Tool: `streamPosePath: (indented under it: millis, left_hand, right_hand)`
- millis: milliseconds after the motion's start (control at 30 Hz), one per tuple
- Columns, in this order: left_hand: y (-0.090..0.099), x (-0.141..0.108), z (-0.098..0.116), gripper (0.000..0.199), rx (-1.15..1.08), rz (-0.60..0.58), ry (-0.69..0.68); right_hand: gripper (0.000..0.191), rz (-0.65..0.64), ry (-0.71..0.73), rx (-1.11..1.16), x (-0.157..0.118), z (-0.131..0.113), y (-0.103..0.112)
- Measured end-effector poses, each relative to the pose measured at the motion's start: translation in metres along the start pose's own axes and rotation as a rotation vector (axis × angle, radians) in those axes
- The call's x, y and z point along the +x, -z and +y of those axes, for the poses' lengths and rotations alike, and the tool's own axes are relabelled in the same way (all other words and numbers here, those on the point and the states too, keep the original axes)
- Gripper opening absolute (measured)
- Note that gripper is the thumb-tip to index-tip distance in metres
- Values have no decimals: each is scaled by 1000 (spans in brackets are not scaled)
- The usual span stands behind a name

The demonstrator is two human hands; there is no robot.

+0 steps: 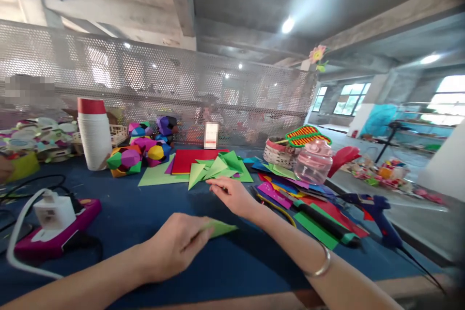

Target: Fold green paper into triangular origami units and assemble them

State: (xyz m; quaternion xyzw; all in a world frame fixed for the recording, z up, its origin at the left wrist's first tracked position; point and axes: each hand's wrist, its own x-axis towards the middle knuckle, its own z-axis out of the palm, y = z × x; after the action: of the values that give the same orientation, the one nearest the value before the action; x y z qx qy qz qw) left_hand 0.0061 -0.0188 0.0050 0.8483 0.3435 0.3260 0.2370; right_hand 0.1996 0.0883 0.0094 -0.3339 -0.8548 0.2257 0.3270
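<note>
The blue table (pixel 123 223) sits in a big gray room — a holey screen (pixel 156 82) behind, cups (pixel 95 138) and paper balls (pixel 125 159) around. Hands apart: the left (pixel 178 244) pinches a green folded paper (pixel 222 228), low in front; the right (pixel 232 196) hovers, maybe touching the green pile (pixel 220 167)

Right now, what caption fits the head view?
Left hand grips folded green paper; right hand is beside a green paper pile.

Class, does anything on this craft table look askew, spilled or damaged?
No spill or damage shows. The coloured sheets on the right overlap unevenly; beside them, the blue glue gun's cord crosses the table edge.
</note>
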Motion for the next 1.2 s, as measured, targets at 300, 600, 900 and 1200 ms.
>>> streamPosePath:
  millis: [300, 600, 900, 1200]
  left_hand:
    - [9, 26, -33, 48, -805, 405, 470]
    - [14, 23, -32, 49, -808, 314, 445]
    - [21, 24, -41, 46, -672, 466, 514]
    - [28, 24, -37, 45, -552, 534, 539]
  right_hand:
    - [53, 6, -172, 435, -21, -11, 4]
    - [41, 98, -166, 430, -16, 6, 0]
    - [44, 254, -269, 398, -10, 28, 5]
    - [32, 431, -449, 477, -6, 39, 26]
